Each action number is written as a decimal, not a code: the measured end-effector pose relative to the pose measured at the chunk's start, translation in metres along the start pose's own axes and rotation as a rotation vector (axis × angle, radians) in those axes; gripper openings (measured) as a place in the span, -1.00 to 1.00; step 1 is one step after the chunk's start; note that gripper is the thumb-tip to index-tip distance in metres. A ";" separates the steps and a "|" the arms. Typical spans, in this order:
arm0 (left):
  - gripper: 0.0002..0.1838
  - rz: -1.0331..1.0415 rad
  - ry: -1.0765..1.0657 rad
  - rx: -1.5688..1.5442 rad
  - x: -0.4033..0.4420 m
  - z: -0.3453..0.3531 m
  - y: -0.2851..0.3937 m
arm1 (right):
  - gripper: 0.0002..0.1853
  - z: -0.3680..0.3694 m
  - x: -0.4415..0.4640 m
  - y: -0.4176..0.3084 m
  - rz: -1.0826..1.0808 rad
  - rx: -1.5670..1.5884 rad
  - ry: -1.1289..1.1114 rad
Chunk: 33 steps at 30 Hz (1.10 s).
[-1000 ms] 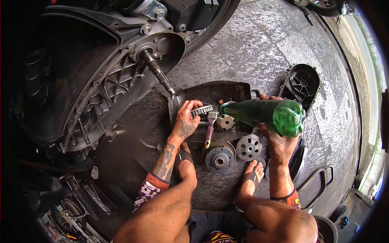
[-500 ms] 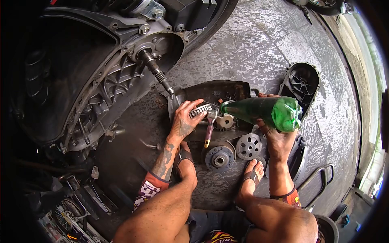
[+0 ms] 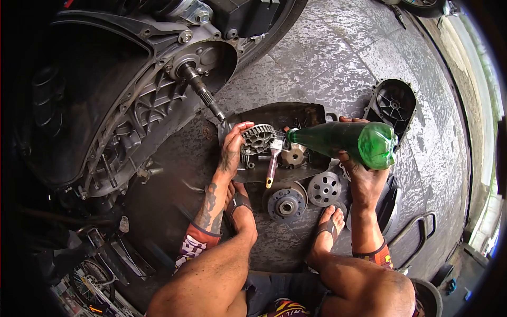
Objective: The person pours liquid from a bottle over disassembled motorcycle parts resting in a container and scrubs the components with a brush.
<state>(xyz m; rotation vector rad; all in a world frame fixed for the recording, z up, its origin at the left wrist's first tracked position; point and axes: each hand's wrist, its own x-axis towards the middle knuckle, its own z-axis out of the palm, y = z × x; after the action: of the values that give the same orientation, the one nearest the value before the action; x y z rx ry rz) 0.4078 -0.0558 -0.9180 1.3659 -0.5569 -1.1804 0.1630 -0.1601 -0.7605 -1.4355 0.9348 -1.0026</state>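
Observation:
My left hand is closed on the rim of a grey finned pulley wheel, its ribbed face tilted up to view. In my right hand a green plastic bottle lies nearly level, its neck pointing left at the wheel. Fine streaks show between the bottle's mouth and the wheel. Both are above a black tray-like cover. A brush with a worn pinkish handle leans over the cover's near rim. Beside it in the cover sits a round metal part.
A clutch assembly and a holed metal disc lie between my feet. At the upper left is a scooter engine case with a splined shaft sticking out. A black housing cover lies on the floor to the right.
The finned wheel has turned from edge-on to showing its ribbed face. My left hand has shifted slightly left and opened its grip around the rim. The bottle has barely moved.

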 end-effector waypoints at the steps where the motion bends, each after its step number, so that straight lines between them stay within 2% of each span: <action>1: -0.43 -0.019 -0.003 -0.125 0.000 -0.001 -0.001 | -0.43 0.001 -0.001 -0.001 0.010 0.039 0.016; 6: -0.45 0.015 -0.033 -0.103 -0.003 0.004 0.000 | -0.40 0.002 -0.001 -0.004 0.025 0.053 0.025; 8: -0.43 0.121 -0.027 0.171 -0.006 0.004 -0.001 | -0.39 0.003 -0.001 -0.004 -0.006 0.115 0.008; 11: -0.41 0.243 -0.036 0.289 -0.006 0.008 0.003 | -0.38 0.001 -0.001 -0.002 -0.015 0.072 -0.006; 16: -0.39 0.291 -0.052 0.270 -0.004 0.009 0.000 | -0.39 0.001 -0.001 -0.003 0.005 0.108 0.005; 25: -0.35 0.124 -0.124 0.036 -0.004 0.001 0.002 | -0.48 -0.003 0.002 0.002 0.001 0.031 0.041; 28: -0.35 0.115 -0.048 -0.167 -0.003 0.003 -0.001 | -0.48 -0.004 0.004 0.005 -0.019 0.008 0.040; 31: -0.34 0.042 -0.073 -0.310 -0.003 0.002 0.003 | -0.48 -0.004 0.004 0.007 -0.026 0.000 0.039; 33: -0.34 0.054 -0.049 -0.318 -0.003 0.002 0.001 | -0.48 -0.004 0.004 0.006 -0.023 0.005 0.044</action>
<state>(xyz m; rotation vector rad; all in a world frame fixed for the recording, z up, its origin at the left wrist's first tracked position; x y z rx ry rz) 0.4049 -0.0547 -0.9160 1.0475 -0.4168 -1.2034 0.1607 -0.1653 -0.7665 -1.4281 0.9493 -1.0561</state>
